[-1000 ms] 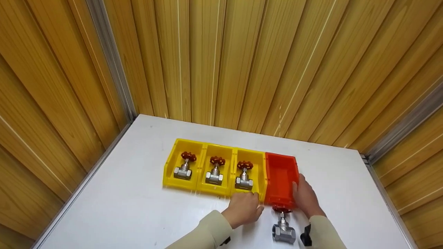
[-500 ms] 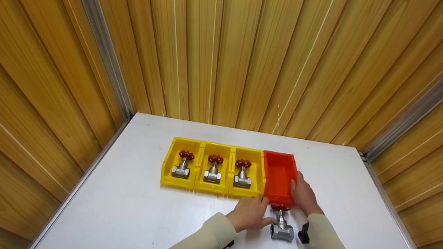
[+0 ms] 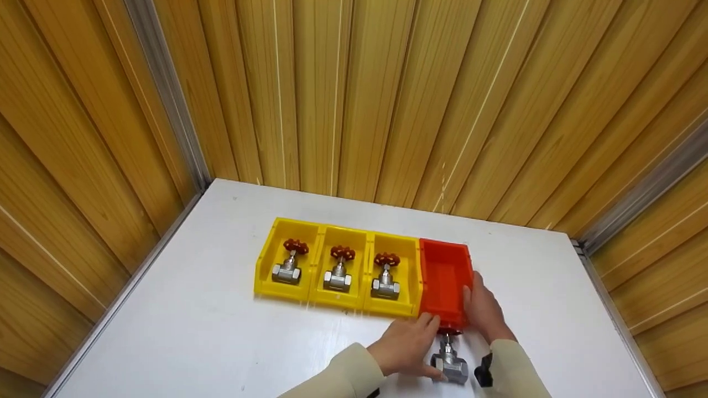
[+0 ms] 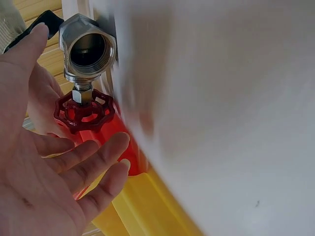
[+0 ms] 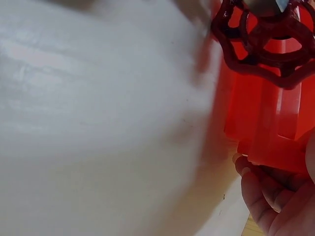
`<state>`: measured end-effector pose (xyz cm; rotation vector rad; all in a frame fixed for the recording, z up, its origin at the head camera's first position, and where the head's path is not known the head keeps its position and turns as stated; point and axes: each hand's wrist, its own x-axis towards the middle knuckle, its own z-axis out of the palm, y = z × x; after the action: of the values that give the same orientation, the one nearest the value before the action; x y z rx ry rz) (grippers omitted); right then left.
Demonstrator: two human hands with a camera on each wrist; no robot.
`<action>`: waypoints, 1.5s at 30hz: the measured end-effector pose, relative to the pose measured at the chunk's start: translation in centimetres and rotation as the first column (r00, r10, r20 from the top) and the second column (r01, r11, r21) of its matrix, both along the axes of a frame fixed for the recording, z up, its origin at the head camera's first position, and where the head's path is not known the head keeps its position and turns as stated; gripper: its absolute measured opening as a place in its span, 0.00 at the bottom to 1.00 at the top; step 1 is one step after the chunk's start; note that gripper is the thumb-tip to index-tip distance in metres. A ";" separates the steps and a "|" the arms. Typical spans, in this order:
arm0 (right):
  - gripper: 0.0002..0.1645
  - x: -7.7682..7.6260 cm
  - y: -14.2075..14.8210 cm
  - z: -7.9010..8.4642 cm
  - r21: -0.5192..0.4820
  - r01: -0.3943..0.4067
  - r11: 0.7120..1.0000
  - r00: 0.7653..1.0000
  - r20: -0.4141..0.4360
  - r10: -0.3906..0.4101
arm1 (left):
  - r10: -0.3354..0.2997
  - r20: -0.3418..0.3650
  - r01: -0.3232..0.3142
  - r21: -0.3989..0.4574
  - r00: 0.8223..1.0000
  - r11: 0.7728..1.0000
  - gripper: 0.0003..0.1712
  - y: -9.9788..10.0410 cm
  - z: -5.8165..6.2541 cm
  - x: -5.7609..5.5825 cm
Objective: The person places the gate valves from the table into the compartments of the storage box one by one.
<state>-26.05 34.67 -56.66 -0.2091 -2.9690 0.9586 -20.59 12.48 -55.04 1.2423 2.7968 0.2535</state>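
Note:
A valve (image 3: 449,362) with a steel body and dark red handwheel stands on the white table in front of the red bin (image 3: 442,276). My left hand (image 3: 406,345) is beside it, fingers loosely extended toward the bin's front and thumb near the valve body; contact is unclear. In the left wrist view the valve's threaded opening (image 4: 88,51) faces the camera, and the left palm (image 4: 44,182) holds nothing. My right hand (image 3: 487,309) grips the red bin's right side wall, thumb at the rim. The right wrist view shows its fingers (image 5: 266,194) against the bin's outside.
Three yellow bins (image 3: 337,301) stand in a row left of the red one, each with a similar valve (image 3: 385,276) inside. The white table (image 3: 182,331) meets wood-patterned panel walls (image 3: 354,99) at the back and sides.
My left hand has moved right, from the third yellow bin's front edge to the red bin's front and the valve. The right hand stays on the red bin. The view shifts slightly.

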 end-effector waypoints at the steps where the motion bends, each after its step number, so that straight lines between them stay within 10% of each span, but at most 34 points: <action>1: 0.24 0.0 0.0 0.0 0.002 0.000 1.000 1.000 -0.003 0.000 | 0.000 0.001 0.000 0.000 1.000 1.000 0.61 0.1 -0.1 0.0; 8: 0.25 0.0 -0.2 0.0 -0.013 0.003 1.000 1.000 0.004 -0.003 | 0.020 0.045 -0.020 -0.002 0.999 1.000 0.66 0.4 -0.4 0.3; 19: 0.25 0.3 -0.3 0.3 0.003 -0.004 1.000 1.000 -0.002 0.004 | 0.038 -0.112 -0.048 -0.096 0.993 0.994 0.68 1.4 -0.6 0.5; 45: 0.25 0.4 -0.2 0.3 -0.022 0.012 1.000 1.000 0.013 -0.012 | 0.050 -0.018 -0.052 -0.124 0.999 0.991 0.67 2.7 -0.9 0.9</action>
<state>-25.70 34.49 -56.40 -0.2340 -2.9669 0.9924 -19.71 15.16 -55.90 1.1513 2.8105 0.0708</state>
